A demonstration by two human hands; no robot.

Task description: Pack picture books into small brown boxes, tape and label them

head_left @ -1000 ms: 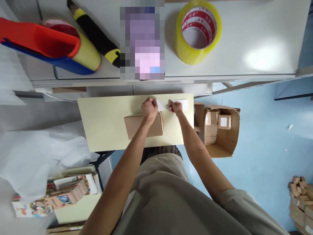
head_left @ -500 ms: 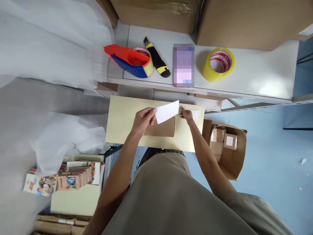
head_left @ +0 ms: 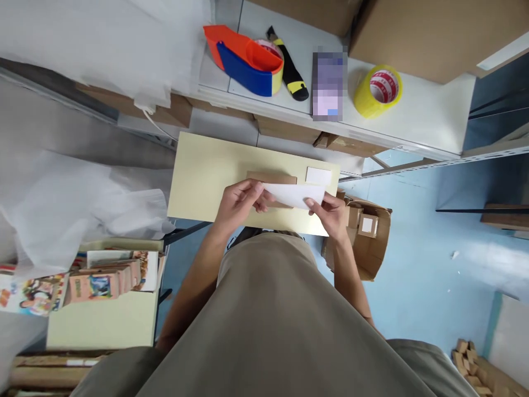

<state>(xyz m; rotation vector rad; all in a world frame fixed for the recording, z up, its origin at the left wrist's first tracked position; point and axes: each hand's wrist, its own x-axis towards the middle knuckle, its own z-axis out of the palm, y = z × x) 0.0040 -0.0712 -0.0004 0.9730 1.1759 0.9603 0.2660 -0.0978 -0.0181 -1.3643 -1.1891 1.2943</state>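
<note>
A blank white paper slip point(head_left: 289, 194) is stretched between my two hands above a pale yellow board point(head_left: 202, 171). My left hand point(head_left: 239, 204) pinches its left end between thumb and fingers. At the opposite end, my right hand point(head_left: 330, 214) grips the slip with the thumb on top. Beneath the slip lies a flat brown cardboard box point(head_left: 270, 177), partly hidden by it and by my left fingers. A second white slip point(head_left: 318, 176) rests on the board's right side.
On the grey shelf point(head_left: 430, 116) are an orange-and-blue tape dispenser point(head_left: 248, 69), a utility knife point(head_left: 291, 71), a blurred-out phone point(head_left: 328, 85) and a yellow tape roll point(head_left: 378, 91). An open carton point(head_left: 378, 248) holds small boxes at right. Books point(head_left: 103, 284) and white wrap point(head_left: 95, 204) lie left.
My right hand has moved from beside the slip on the board to take the right end of the held slip. That slip now hangs lower and more level. The view has shifted.
</note>
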